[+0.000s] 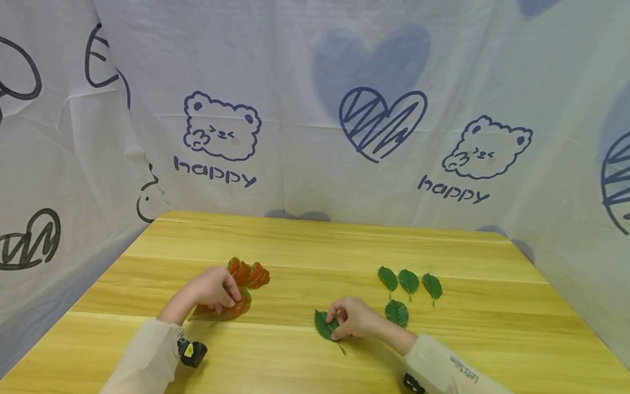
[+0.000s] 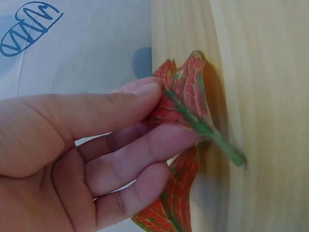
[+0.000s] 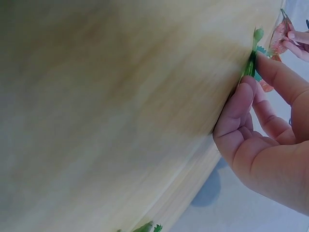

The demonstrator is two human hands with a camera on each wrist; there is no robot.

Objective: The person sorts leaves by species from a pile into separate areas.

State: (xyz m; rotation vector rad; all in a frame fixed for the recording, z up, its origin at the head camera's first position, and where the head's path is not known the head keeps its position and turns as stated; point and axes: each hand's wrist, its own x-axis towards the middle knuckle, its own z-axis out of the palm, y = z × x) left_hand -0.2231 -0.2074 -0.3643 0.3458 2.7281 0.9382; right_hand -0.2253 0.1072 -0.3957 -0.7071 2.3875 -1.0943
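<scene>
In the head view my left hand [image 1: 215,287] is over the red leaves at the table's left. Its thumb and fingers pinch a red leaf [image 2: 190,89] with a green midrib and a thick green stem, seen close up in the left wrist view. Another red leaf [image 2: 181,188] shows behind the lower fingers. My right hand [image 1: 359,317], nearer the middle, pinches a toothed green leaf [image 1: 322,326] between thumb and fingers. The leaf's stem points toward the front edge. In the right wrist view this green leaf [image 3: 250,65] appears edge-on, close to the tabletop.
Beyond the left fingers lie red leaves [image 1: 248,274]. Three small green leaves [image 1: 408,282] form a row to the right, with another green leaf [image 1: 396,313] below them. All lie on the wooden table [image 1: 315,241]. A printed white cloth [image 1: 295,180] hangs behind it.
</scene>
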